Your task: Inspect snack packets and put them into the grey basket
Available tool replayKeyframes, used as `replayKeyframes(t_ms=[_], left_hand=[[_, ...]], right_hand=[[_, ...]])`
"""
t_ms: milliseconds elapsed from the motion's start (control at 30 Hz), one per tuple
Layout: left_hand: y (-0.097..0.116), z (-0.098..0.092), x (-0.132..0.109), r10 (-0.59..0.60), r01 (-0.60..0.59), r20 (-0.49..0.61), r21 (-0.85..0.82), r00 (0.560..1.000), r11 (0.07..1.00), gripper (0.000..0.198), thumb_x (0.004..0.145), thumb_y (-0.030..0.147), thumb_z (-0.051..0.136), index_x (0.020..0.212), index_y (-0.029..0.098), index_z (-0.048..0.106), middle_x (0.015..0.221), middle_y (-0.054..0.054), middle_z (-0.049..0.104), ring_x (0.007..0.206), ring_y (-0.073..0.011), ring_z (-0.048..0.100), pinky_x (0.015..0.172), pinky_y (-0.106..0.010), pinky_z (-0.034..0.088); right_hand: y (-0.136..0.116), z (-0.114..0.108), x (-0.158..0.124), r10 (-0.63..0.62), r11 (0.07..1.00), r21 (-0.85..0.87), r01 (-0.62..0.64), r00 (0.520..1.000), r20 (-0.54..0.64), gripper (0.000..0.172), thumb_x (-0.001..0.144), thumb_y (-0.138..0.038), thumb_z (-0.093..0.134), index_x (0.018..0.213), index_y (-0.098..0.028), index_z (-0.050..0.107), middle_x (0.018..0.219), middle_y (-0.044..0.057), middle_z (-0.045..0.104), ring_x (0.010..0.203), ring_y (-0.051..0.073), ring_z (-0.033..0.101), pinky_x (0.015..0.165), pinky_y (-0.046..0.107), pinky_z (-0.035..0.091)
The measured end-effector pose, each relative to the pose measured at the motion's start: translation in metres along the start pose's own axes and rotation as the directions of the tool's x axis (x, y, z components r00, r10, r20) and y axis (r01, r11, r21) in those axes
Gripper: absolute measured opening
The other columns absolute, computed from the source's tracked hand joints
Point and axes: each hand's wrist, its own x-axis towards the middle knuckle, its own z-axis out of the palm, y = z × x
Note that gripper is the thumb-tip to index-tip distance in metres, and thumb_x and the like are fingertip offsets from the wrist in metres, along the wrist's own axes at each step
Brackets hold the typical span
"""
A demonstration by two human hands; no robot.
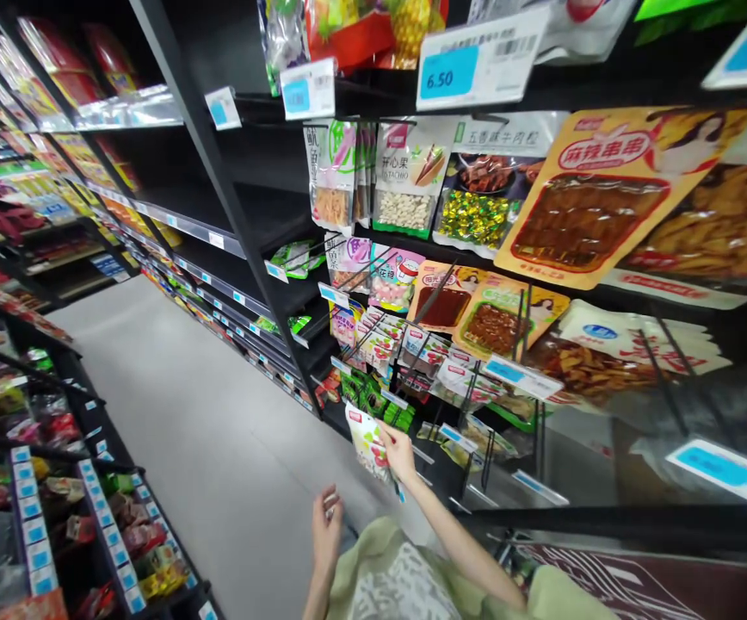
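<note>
In the lower middle of the head view, my right hand (399,455) is closed on the edge of a white snack bag (361,435) printed with red and green pictures. The bag is held tilted in front of the rack's lower hooks. My left hand (327,523) is raised over the floor, left of the bag and apart from it. Its fingers are loosely bent and slightly apart, and I see nothing in them. Similar white bags (379,336) hang on hooks beyond my right hand, above small green packets (367,392).
Hanging snack packs, including a large orange pack (606,198), fill the rack on the right. Metal hooks with price tags (521,376) stick out toward me. Dark shelves (199,198) run along the grey aisle floor (219,430). Bins of packets (77,525) stand at left.
</note>
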Motion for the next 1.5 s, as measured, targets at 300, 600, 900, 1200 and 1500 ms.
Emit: replayKeyframes(t_ms=[300,600,900,1200,1500], left_hand=[[0.026,-0.041,0.095,0.0,-0.016,0.213,0.07,0.977,0.997,0.047,0.067,0.053,0.065,0.097,0.017,0.066,0.107,-0.016,0.071,0.092,-0.0309,0.068,0.081,-0.044,0.054],[0.057,-0.059,0.206,0.051,-0.127,0.374,0.181,0.926,0.975,0.044,0.074,0.05,0.059,0.102,0.017,0.063,0.106,-0.014,0.07,0.091,-0.0272,0.068,0.082,-0.041,0.053],[0.068,-0.045,0.242,0.033,-0.171,0.522,0.219,0.852,0.961,0.045,0.075,0.051,0.055,0.103,0.016,0.062,0.107,-0.015,0.07,0.091,-0.0256,0.068,0.081,-0.038,0.054],[0.053,-0.057,0.251,0.009,-0.152,0.524,0.23,0.851,0.961,0.045,0.077,0.051,0.053,0.102,0.015,0.064,0.105,-0.014,0.072,0.095,-0.0271,0.068,0.081,-0.037,0.054],[0.038,-0.093,0.268,-0.036,-0.099,0.511,0.236,0.859,0.967,0.052,0.075,0.06,0.057,0.103,0.017,0.062,0.102,-0.015,0.074,0.09,-0.0284,0.07,0.082,-0.041,0.055]], right_hand=[[0.011,0.061,0.088,-0.109,0.968,-0.235,0.086,0.99,-0.084,0.034,0.08,-0.042,0.06,0.097,-0.02,0.079,0.099,0.009,0.078,0.095,0.029,0.072,0.094,0.044,0.05],[0.01,0.105,0.136,-0.171,0.96,-0.244,0.137,0.977,-0.125,0.036,0.088,-0.038,0.053,0.109,-0.02,0.076,0.113,0.007,0.074,0.102,0.026,0.07,0.095,0.037,0.051],[0.017,0.118,0.163,-0.175,0.945,-0.308,0.107,0.964,-0.201,0.029,0.089,-0.032,0.055,0.105,-0.021,0.076,0.113,0.005,0.075,0.102,0.023,0.071,0.098,0.036,0.052],[0.024,0.117,0.18,-0.149,0.925,-0.378,0.028,0.944,-0.295,0.032,0.09,-0.036,0.054,0.107,-0.018,0.075,0.107,0.008,0.076,0.099,0.024,0.071,0.091,0.034,0.054],[0.031,0.117,0.243,-0.161,0.9,-0.424,-0.104,0.824,-0.543,0.04,0.09,-0.037,0.049,0.113,-0.013,0.071,0.112,0.013,0.074,0.107,0.026,0.067,0.096,0.035,0.049]])
